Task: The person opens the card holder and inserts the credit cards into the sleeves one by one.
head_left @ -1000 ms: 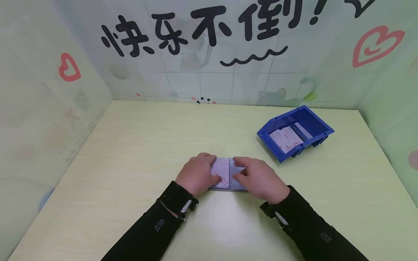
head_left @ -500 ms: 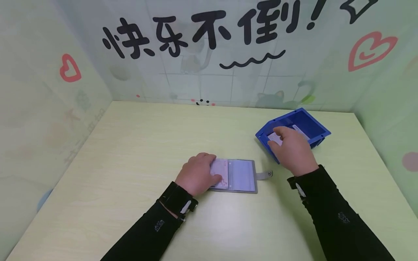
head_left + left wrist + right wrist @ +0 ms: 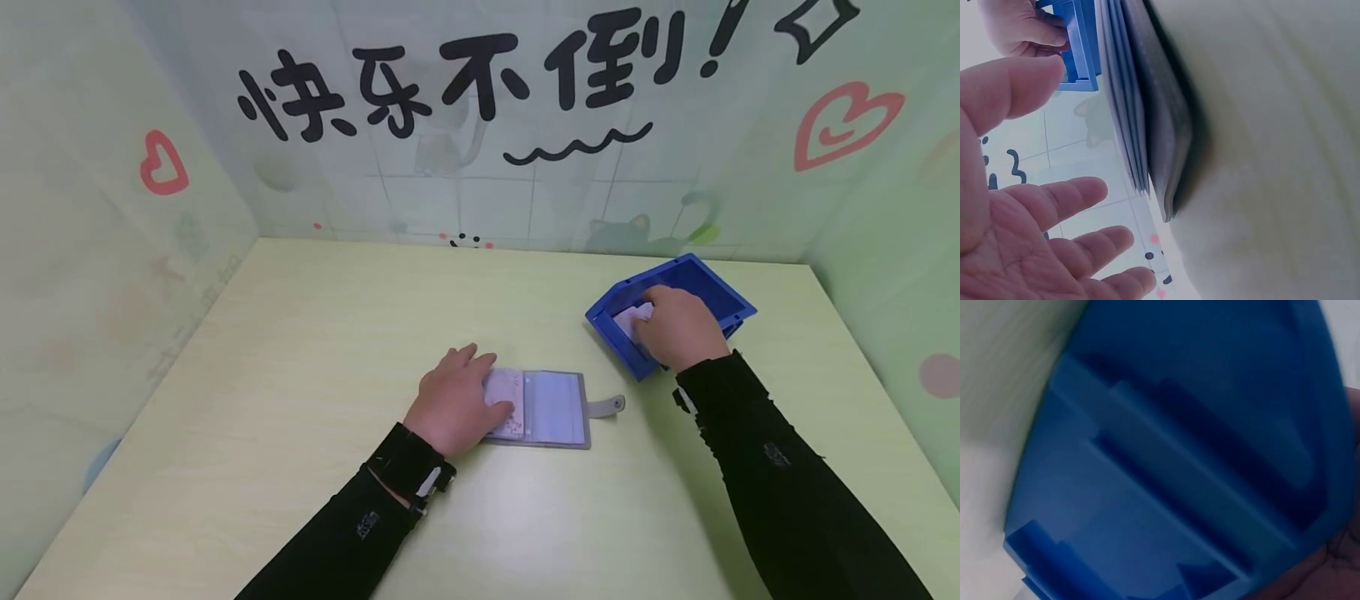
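Observation:
A small card holder (image 3: 553, 408) lies spread on the table, with clear sleeves, a grey cover and a snap strap (image 3: 606, 407) on its right. On its left side sits a pink printed card (image 3: 507, 403). My left hand (image 3: 456, 402) is at that left side, thumb over the card's edge, fingers spread and fairly straight. In the left wrist view the holder's layered pages (image 3: 1124, 94) stand edge-on beside the fingers. My right hand (image 3: 684, 328) reaches into the blue bin (image 3: 621, 335) at pink cards (image 3: 632, 320); its fingertips are partly hidden, so I cannot tell whether they pinch one.
The blue bin stands at the back right, angled, and its ribbed outer wall (image 3: 1166, 481) fills the right wrist view. A printed backdrop (image 3: 480, 200) rises behind the pale wooden table (image 3: 315, 350), with side panels left and right.
My right hand has gone from the card holder's right side up and right into the bin, uncovering the sleeve and strap. My left hand stays by the holder, its fingers now more spread.

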`<action>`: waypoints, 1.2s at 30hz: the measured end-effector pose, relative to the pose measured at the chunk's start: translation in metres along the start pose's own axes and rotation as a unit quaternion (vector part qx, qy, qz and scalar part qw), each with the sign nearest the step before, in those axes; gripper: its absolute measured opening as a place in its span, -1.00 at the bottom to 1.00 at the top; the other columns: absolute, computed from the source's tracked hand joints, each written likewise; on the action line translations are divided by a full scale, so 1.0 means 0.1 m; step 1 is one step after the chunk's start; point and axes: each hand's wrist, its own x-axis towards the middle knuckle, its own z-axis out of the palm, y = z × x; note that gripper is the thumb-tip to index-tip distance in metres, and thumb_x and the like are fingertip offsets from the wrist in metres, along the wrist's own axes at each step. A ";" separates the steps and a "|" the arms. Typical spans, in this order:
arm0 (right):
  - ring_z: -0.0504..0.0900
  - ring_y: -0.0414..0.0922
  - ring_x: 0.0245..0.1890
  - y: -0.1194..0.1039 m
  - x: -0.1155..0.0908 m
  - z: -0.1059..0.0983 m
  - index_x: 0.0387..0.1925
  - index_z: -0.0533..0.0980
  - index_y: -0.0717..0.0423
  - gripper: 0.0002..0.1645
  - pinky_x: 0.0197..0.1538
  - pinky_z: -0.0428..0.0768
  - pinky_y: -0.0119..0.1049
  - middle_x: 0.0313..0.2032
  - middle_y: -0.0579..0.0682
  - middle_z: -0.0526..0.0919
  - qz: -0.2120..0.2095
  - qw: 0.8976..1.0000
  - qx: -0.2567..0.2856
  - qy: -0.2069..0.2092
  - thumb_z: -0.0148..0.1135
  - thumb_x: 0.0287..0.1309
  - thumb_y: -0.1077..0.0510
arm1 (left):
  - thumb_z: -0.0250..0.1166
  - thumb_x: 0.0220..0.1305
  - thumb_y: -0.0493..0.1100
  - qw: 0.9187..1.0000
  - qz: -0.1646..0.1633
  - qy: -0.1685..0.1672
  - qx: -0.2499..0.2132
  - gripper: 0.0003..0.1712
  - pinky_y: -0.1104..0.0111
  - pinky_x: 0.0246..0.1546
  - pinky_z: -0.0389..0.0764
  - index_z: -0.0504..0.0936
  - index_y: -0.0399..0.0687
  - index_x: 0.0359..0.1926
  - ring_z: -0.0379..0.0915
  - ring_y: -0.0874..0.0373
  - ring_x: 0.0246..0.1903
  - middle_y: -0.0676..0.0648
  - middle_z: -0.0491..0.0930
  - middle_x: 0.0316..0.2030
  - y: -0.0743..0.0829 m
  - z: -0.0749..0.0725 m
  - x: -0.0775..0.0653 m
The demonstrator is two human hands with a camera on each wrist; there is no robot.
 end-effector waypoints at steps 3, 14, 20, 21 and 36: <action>0.56 0.42 0.23 0.03 0.04 0.04 0.39 0.41 0.43 -0.40 0.27 0.54 0.32 0.26 0.48 0.55 0.002 1.000 -0.012 -0.009 0.08 0.50 0.12 | 0.36 0.35 0.19 1.000 -0.004 -0.002 0.002 -0.18 -0.26 0.50 0.21 0.43 -0.02 0.52 0.05 -0.33 0.60 -0.24 0.24 0.58 0.00 0.02 0.00; 0.72 0.36 -0.10 -0.04 0.08 0.10 0.14 0.55 0.42 -0.51 0.00 0.67 0.31 -0.07 0.40 0.73 0.021 0.998 -0.065 -0.010 0.18 0.38 0.10 | 0.35 0.35 0.19 1.000 -0.001 -0.003 -0.004 -0.18 -0.29 0.51 0.15 0.42 -0.02 0.52 0.03 -0.35 0.60 -0.25 0.24 0.58 -0.02 0.03 -0.01; 0.73 0.34 -0.16 -0.04 0.12 0.14 0.14 0.55 0.40 -0.53 -0.06 0.70 0.32 -0.13 0.38 0.74 0.027 0.996 -0.084 -0.013 0.10 0.41 0.11 | 0.36 0.36 0.19 1.000 -0.001 -0.002 -0.008 -0.18 -0.29 0.50 0.15 0.42 -0.02 0.52 0.03 -0.35 0.60 -0.25 0.25 0.58 -0.03 0.02 -0.01; 0.74 0.33 -0.17 -0.03 0.13 0.14 0.13 0.55 0.40 -0.53 -0.06 0.70 0.32 -0.14 0.38 0.74 0.025 0.996 -0.086 -0.014 0.08 0.41 0.11 | 0.36 0.35 0.19 1.000 -0.001 -0.002 -0.007 -0.18 -0.30 0.50 0.15 0.42 -0.02 0.52 0.04 -0.35 0.60 -0.25 0.25 0.58 -0.03 0.02 -0.01; 0.71 0.42 -0.06 -0.02 0.12 0.10 0.25 0.50 0.38 -0.49 0.00 0.66 0.42 -0.06 0.44 0.73 0.038 0.992 -0.109 -0.044 0.01 0.44 0.13 | 0.37 0.35 0.20 1.000 0.001 -0.005 -0.010 -0.18 -0.28 0.50 0.14 0.42 0.01 0.52 0.06 -0.34 0.60 -0.24 0.27 0.57 0.00 0.05 0.01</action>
